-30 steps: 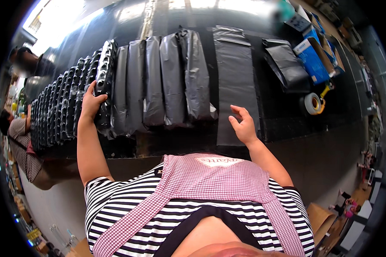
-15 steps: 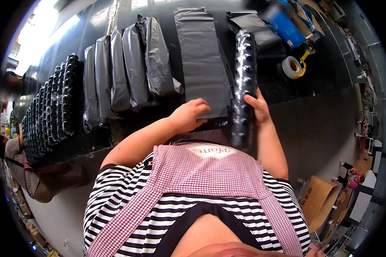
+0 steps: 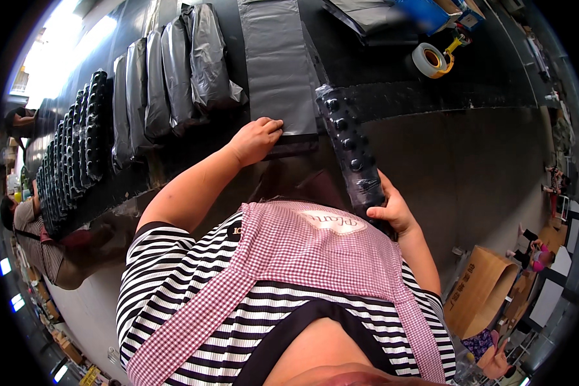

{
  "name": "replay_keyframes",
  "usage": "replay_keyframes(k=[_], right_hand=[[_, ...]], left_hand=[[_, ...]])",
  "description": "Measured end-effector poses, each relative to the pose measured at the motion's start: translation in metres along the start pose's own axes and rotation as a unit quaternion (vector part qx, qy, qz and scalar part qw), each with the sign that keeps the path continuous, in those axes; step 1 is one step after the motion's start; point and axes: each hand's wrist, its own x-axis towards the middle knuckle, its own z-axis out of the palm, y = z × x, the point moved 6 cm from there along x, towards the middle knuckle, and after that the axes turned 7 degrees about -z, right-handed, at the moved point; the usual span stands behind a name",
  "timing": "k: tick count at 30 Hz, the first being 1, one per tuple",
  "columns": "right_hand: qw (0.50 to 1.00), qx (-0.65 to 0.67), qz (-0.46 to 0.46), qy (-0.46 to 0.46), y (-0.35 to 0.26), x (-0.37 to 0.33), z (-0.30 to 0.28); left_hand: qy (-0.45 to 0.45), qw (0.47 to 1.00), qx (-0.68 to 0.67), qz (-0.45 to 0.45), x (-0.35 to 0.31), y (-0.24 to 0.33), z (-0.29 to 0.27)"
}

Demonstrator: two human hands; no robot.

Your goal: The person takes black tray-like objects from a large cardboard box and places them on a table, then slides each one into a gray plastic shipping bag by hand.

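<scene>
My right hand is wrapped round the lower end of a long black knobbly bundle in shiny clear film. The bundle tilts, its top leaning left toward the table, its bottom near my apron. On the black table lies a flat grey plastic mailing bag, with its dark-edged end toward me. My left hand is closed at that near end, fingers curled on the bag; the fingertips are partly hidden. Left of it lies a row of filled grey bags.
Farther left stands a row of similar black knobbly bundles. More grey bags lie at the back right, near a tape roll on a yellow dispenser and a blue box. A brown carton stands on the floor; other people are around.
The knobbly bundle has come down and toward me, its top now tipping left. My right hand has lowered with it. My left hand has moved left and its fingers have closed at the bag.
</scene>
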Motion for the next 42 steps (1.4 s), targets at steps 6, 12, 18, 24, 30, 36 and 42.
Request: replay_keyframes(k=[6, 12, 18, 24, 30, 36, 42], right_hand=[[0.995, -0.079, 0.039, -0.045, 0.003, -0.004, 0.007], [0.969, -0.245, 0.024, -0.026, 0.012, 0.008, 0.001], [0.944, -0.321, -0.071, 0.004, 0.004, 0.072, 0.016], [0.936, -0.335, -0.113, -0.005, 0.025, 0.152, 0.066], [0.846, -0.498, -0.137, 0.136, -0.017, 0.223, 0.014], [0.703, -0.688, -0.146, 0.105, -0.038, 0.337, 0.031], [0.798, -0.556, -0.186, -0.139, -0.009, 0.227, 0.054]], left_hand=[[0.124, 0.929, -0.262, -0.229, 0.036, -0.013, 0.002], [0.139, 0.771, -0.525, -0.332, 0.053, -0.046, 0.031], [0.273, 0.863, -0.382, -0.188, 0.084, -0.055, -0.02], [0.197, 0.857, -0.41, -0.241, 0.113, -0.133, -0.025], [0.233, 0.815, -0.48, -0.225, 0.101, -0.133, -0.012], [0.337, 0.841, -0.311, -0.287, 0.085, -0.124, -0.02], [0.216, 0.869, -0.389, -0.215, 0.013, -0.05, -0.027]])
